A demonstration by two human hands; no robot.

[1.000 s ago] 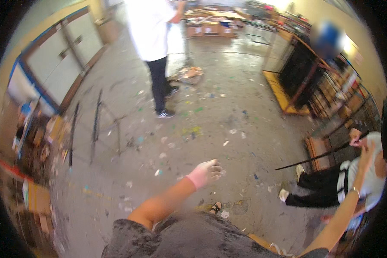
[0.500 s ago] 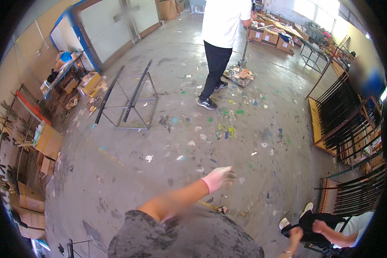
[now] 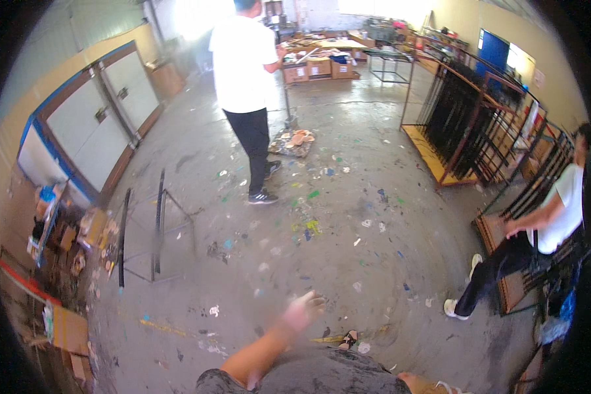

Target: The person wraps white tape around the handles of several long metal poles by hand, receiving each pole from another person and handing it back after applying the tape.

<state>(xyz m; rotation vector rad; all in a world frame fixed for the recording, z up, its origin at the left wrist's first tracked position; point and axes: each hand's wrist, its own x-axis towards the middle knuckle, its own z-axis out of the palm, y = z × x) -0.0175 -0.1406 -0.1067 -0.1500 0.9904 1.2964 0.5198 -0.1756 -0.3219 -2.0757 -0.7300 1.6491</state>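
My left hand, blurred, fingers loose and holding nothing, has swung lower over the paint-flecked floor; right hand unseen. Metal frame now left, open concrete ahead.

Brown cardboard boxes stand under the far table. Flattened brown cartons lie at the left wall, beside a small blue packet.

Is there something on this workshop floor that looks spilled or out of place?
Yes. Paint spots and scraps litter the concrete floor. A heap of debris lies behind the standing person, and a black metal frame stands alone.
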